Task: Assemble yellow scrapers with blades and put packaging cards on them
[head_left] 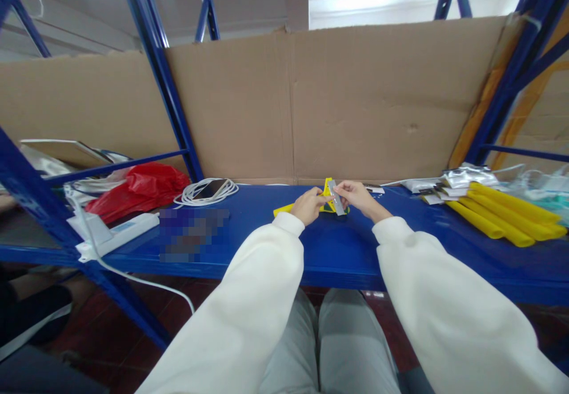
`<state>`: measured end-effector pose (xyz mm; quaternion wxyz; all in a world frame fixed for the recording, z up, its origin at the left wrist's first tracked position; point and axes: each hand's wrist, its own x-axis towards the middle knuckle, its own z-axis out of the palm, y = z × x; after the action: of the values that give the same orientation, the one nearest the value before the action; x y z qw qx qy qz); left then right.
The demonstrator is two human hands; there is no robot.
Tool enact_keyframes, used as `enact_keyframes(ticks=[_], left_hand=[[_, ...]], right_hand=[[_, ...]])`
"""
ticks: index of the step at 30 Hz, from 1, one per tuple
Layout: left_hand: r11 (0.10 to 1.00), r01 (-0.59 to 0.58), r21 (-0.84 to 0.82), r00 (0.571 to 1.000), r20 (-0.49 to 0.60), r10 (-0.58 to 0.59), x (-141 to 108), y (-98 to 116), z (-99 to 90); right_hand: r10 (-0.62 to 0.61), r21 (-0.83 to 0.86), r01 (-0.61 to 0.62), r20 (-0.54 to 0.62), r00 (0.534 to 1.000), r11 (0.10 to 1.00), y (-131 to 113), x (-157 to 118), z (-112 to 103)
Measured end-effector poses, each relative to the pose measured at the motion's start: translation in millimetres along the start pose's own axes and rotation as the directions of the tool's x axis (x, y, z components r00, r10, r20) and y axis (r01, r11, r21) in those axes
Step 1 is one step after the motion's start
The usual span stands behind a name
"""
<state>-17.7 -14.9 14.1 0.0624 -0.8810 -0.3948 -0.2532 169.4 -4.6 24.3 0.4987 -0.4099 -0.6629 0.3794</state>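
Observation:
A yellow tool with a green part (328,187) is over the blue shelf top, between my hands. My left hand (307,205) is closed on its yellow body, with a yellow handle end sticking out to the left beneath the fingers. A flat silvery-grey strip (336,198) lies slanted against the right side of the yellow tool. My right hand (355,197) pinches this strip near its upper end, thumb and fingers together. The fingers hide part of where the strip and the tool meet.
Several yellow rolls (507,213) and silver packets (469,176) lie at the right. Leftward are a coiled white cable (189,195), a phone (211,189), a red bag (146,189) and a white power strip (128,230). Cardboard (377,103) stands behind; blue posts flank the shelf.

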Motion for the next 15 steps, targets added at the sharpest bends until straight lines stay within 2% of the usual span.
enact_keyframes(ticks=[4, 8, 15], left_hand=[[1.000, 0.022, 0.017, 1.000, 0.016, -0.022, -0.8, 0.7, -0.8], [0.999, 0.043, 0.027, 0.999, 0.028, -0.044, -1.6, 2.1, -2.5], [0.996, 0.083, 0.039, 0.995, 0.061, -0.085, -1.6, 3.5, -4.4]], right_hand=[[0.096, 0.024, -0.098, 0.066, 0.993, 0.995, -2.0, -2.1, -5.7], [0.133, 0.026, -0.136, 0.096, 0.986, 0.990, -3.9, -2.9, -9.4], [0.180, 0.022, -0.181, 0.050, 0.982, 0.983, -9.0, -3.2, -6.6]])
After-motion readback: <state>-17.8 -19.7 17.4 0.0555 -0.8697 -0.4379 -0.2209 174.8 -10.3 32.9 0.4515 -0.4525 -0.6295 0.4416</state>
